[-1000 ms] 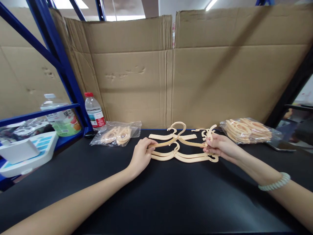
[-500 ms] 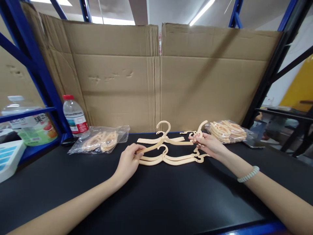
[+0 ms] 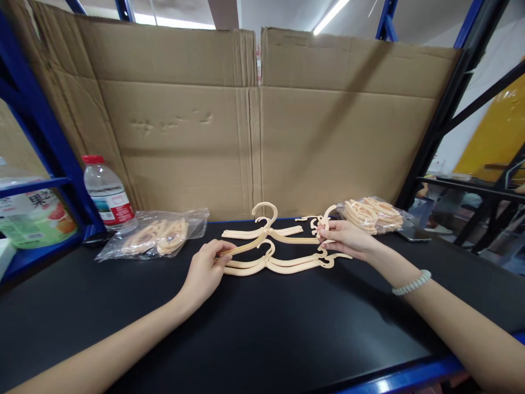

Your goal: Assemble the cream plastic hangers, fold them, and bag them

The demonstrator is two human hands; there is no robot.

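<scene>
My left hand pinches the left arm end of a cream plastic hanger, held a little above the black tabletop. At its other end my right hand closes its fingertips on a small curved cream hook piece, touching or very near the arm tip; the fingers hide the exact contact. Nearer to me, folding hangers lie stacked, with hook-shaped pieces at their right ends. Behind the held hanger lies another hanger, partly covered by it.
A clear bag of hanger parts lies at the left, beside a red-capped water bottle. Another bag of parts and a phone sit at the right. Cardboard walls the back; a blue-framed shelf stands left.
The camera view has shifted, so the scene sits further left. My right hand has brought the curved piece closer against the hanger's right end; my left hand keeps its hold.
</scene>
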